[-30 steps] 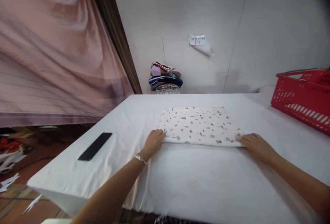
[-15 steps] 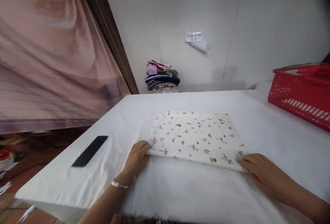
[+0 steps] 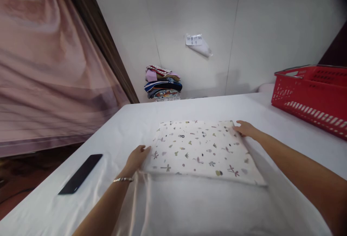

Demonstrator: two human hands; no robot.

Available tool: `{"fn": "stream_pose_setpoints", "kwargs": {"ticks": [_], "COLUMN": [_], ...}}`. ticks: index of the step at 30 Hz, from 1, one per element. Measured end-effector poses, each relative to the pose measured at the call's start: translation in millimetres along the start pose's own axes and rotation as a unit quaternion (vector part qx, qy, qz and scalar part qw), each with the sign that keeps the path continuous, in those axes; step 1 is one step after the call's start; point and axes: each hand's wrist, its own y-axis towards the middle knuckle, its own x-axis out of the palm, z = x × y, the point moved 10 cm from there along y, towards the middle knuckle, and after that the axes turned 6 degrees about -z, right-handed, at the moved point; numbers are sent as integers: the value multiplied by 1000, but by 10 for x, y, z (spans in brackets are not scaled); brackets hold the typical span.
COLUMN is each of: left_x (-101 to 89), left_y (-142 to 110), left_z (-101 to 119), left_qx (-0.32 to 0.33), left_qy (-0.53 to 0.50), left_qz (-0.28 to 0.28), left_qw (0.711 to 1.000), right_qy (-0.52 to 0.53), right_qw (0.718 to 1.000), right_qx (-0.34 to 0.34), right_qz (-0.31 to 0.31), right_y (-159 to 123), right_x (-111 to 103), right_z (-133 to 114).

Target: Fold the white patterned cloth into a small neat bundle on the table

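A folded white cloth [image 3: 200, 151] printed with small plants lies flat in the middle of a table under a white sheet [image 3: 195, 203]. My left hand [image 3: 136, 158], with a thin bracelet on the wrist, rests at the cloth's near left corner, its fingers slightly curled against the edge. My right hand [image 3: 245, 129] reaches across to the far right corner and lies on it with the fingers stretched out. Neither hand lifts the cloth.
A black phone [image 3: 80, 173] lies on the table's left side. A red plastic basket [image 3: 311, 96] stands at the right. A stack of folded clothes [image 3: 162, 84] sits by the wall beyond the table. A pink curtain [image 3: 48, 69] hangs at the left.
My right hand has moved from the cloth's near right corner to its far right corner. The left hand stays at the near left corner. The camera has shifted closer and rightward.
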Motion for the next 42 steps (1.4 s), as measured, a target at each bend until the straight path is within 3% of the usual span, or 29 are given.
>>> {"fn": "stream_pose_setpoints", "kwargs": {"ticks": [5, 12, 15, 21, 25, 28, 31, 34, 37, 40, 42], "left_x": [152, 282, 290, 293, 302, 214, 69, -13, 82, 397, 707], "left_y": [118, 128, 97, 29, 79, 270, 678, 1211, 1592, 1557, 1324], "left_z": [165, 207, 296, 329, 237, 374, 886, 1773, 2743, 3452, 3627], "left_qx": [-1, 12, 30, 22, 5, 26, 82, 166, 245, 342, 405], "left_qy": [75, 103, 141, 183, 166, 165, 218, 277, 259, 186, 152], "left_qz": [-33, -93, -82, -60, -69, -57, -33, 5, 46, 67, 44], "left_qw": [997, 990, 986, 981, 984, 984, 972, 946, 933, 919, 901], "right_qy": [-1, 73, 118, 197, 268, 318, 329, 331, 327, 312, 303], "right_qw": [999, 989, 979, 933, 926, 919, 927, 936, 938, 938, 936], "right_qx": [30, 60, 44, 12, 22, 7, 13, 29, 51, 69, 69], "right_qz": [-16, -112, -161, -302, -264, -234, -177, -117, -104, -134, -165], "right_y": [323, 567, 596, 442, 535, 601, 567, 361, 39, -233, -322], "right_x": [90, 229, 261, 457, 390, 288, 117, -31, -42, 14, 36], "right_z": [-342, -189, -174, -304, -238, -171, 14, 271, 530, 730, 791]}}
